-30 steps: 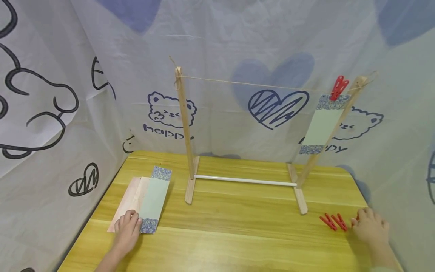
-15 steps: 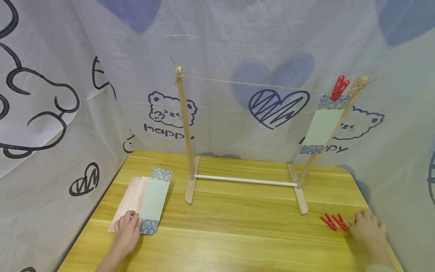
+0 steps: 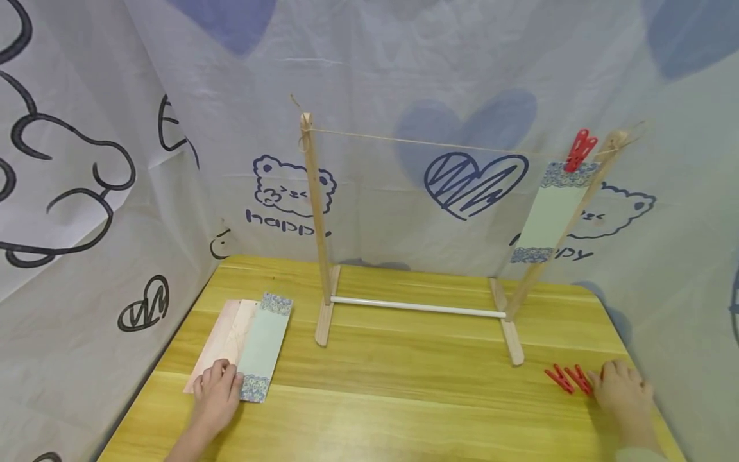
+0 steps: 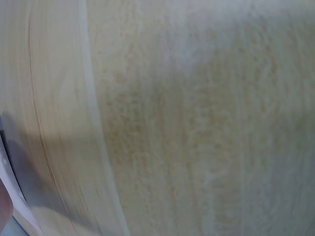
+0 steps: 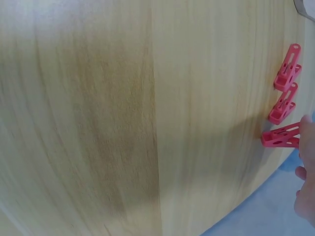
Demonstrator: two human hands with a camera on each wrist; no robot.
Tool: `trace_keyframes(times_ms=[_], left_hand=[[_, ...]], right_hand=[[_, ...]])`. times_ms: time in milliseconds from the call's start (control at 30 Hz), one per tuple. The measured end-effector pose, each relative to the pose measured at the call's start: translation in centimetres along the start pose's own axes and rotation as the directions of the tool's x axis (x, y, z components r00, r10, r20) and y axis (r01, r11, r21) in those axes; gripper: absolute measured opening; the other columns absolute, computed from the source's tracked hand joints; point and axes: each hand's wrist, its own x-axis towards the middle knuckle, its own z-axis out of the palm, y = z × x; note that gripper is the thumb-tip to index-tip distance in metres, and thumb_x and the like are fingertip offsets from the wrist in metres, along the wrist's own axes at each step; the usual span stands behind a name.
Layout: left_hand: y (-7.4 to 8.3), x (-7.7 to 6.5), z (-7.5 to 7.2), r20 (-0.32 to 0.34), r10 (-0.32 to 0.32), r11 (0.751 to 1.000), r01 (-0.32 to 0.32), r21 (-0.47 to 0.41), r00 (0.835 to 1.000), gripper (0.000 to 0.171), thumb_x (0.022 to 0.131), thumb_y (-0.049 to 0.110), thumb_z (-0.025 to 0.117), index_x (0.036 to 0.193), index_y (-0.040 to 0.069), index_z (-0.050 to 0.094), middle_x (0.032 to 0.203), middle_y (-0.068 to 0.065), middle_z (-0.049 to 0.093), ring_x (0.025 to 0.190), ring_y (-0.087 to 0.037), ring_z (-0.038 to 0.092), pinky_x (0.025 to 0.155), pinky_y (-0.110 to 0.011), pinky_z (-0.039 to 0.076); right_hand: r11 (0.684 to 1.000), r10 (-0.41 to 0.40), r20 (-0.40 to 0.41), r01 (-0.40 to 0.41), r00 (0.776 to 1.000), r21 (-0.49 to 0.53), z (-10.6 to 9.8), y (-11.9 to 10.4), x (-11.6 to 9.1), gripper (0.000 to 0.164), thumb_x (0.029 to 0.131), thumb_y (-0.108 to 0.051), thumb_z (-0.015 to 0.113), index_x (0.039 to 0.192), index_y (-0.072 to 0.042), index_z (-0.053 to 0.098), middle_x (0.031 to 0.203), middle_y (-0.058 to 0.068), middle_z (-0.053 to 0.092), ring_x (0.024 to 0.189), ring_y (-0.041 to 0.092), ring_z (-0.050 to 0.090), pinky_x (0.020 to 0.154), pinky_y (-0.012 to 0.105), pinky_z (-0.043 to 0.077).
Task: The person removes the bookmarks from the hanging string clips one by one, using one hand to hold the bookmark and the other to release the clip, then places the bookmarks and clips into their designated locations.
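Note:
On the left of the table, my left hand (image 3: 216, 393) pinches the lower left edge of a pale green paper card (image 3: 264, 343) with blue lace-patterned ends. Pink paper cards (image 3: 222, 340) lie partly under that hand. Only a fingertip (image 4: 5, 206) and a card edge show in the left wrist view. At the right, my right hand (image 3: 623, 393) pinches the handles of a red clothespin (image 5: 280, 136); the head view mostly hides this pin behind the fingers. Two more red clothespins, a left one (image 3: 560, 379) and a right one (image 3: 579, 380), lie beside it.
A wooden stand with a left post (image 3: 315, 205), a right post (image 3: 528, 282) and a white crossbar (image 3: 416, 307) stands at the back. Its string (image 3: 404, 139) bears a similar green card (image 3: 553, 215), clipped by a red clothespin (image 3: 579, 151) near the right post.
The green card's upper end has come down slightly toward the table under my left hand. My right hand has shifted a little left, closer to the two lying clothespins.

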Motion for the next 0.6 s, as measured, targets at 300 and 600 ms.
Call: trace_keyframes(times_ms=[300, 600], left_hand=[[-0.17, -0.1, 0.45, -0.028, -0.008, 1.0, 0.008, 0.008, 1.0, 0.02, 0.098, 0.02, 0.037, 0.089, 0.006, 0.048, 0.11, -0.017, 0.038, 0.099, -0.038, 0.034, 0.087, -0.058, 0.016], [-0.27, -0.13, 0.48, -0.002, -0.039, 0.998, 0.039, 0.043, 0.999, 0.021, 0.098, 0.02, 0.036, 0.092, 0.004, 0.048, 0.112, -0.019, 0.037, 0.101, -0.039, 0.032, 0.088, -0.058, 0.015]], right_hand=[[1.0, 0.025, -0.051, -0.025, 0.998, -0.007, 0.68, -0.03, -0.15, 0.053, 0.097, -0.04, 0.035, 0.107, 0.011, 0.044, 0.115, 0.03, 0.035, 0.106, 0.051, 0.029, 0.083, 0.065, 0.02], [0.998, 0.061, -0.016, -0.061, 0.998, -0.013, 0.54, -0.55, -0.03, 0.056, 0.098, -0.038, 0.034, 0.115, 0.015, 0.04, 0.117, 0.033, 0.033, 0.108, 0.053, 0.027, 0.086, 0.066, 0.018]])
